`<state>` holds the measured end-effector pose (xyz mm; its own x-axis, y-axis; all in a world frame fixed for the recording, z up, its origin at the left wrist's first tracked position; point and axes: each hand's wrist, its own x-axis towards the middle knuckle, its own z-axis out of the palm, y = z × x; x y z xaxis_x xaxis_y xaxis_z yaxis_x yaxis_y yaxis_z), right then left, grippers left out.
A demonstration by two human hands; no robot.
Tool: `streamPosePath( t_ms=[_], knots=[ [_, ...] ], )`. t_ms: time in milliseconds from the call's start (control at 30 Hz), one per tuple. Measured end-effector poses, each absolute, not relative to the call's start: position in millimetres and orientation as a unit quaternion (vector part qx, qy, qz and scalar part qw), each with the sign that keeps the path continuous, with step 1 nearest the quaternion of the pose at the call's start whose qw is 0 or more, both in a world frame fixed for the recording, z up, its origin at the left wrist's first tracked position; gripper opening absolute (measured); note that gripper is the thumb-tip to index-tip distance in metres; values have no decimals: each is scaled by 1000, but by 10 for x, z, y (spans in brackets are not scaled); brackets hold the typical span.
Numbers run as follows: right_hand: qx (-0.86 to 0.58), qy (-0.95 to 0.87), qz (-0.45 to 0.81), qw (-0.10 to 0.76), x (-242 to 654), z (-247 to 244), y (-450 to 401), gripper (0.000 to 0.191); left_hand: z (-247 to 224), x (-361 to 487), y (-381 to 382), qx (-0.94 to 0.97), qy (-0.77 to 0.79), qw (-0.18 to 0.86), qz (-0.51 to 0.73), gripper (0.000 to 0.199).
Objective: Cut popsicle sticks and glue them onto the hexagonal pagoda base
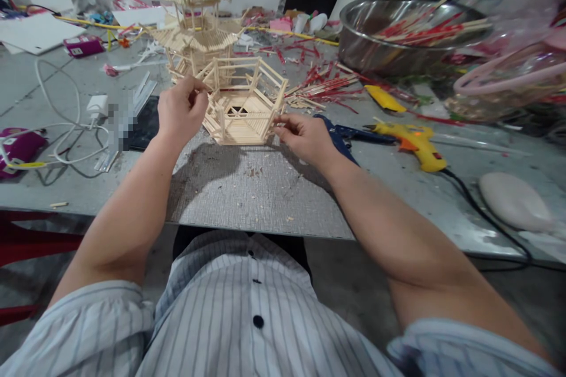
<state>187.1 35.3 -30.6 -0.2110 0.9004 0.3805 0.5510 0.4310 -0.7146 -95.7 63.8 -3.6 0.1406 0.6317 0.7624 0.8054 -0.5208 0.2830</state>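
Note:
A many-sided frame of thin wooden sticks, with a railing around its slatted floor, rests on the table in front of me. My left hand is at its left side, fingers curled in a pinch against the railing; what they grip is hidden. At the lower right corner my right hand pinches the stick frame between thumb and fingers. Right behind stands a taller stick pagoda with layered roofs.
A yellow glue gun and blue-handled pliers lie to the right. Behind them are a steel basin and scattered red-wrapped sticks. At left are a white charger, cables and a dark phone-like slab.

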Motion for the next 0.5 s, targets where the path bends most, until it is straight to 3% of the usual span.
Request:
streamPosePath(
  t_ms=[500],
  knots=[
    [-464,-774,192,385,1867,-278,308,35,-77,-859,669,-720,-481,37,-498,10]
  ],
)
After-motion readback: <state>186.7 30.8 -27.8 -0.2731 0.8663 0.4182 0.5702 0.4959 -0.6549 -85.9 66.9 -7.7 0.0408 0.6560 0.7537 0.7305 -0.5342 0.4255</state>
